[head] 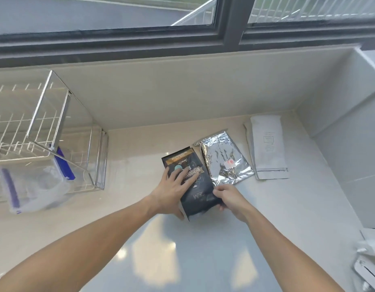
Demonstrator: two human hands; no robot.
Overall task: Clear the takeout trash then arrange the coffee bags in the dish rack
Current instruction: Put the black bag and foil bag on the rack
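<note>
Both hands are on the black coffee bag (190,182), in the middle of the frame on the pale tabletop (203,249). The left hand (172,190) lies flat on top w/ fingers spread wide, thumb tucked at the near left edge. The right hand (228,197) pinches the bag's near right corner. So both hands hold the same bag, neither one is free.

Just right of it lies the silver foil bag (224,159), touching or nearly touching the black one. Further right is the white bag (266,148), near the wall. The dish rack (45,131) is at the left of the frame, well apart from the bags. A clear plastic tub w/ blue parts (39,186) sits at the rack's near side.

What could go wrong, I think:
- The black bag looks smooth and shiny. A pinch on 1 corner may slip when it's lifted, and the bag could flop or drop.
- If it's slid instead of lifted, it may push the foil bag out of place.
- The carry to the rack is long. The bag could bump the rack's metal frame or the tub.
- Can't tell if the bag's top is sealed. If not, coffee may spill when it's tipped.
- The rack has wide wire gaps, so a soft bag may lean or fall over.
</note>
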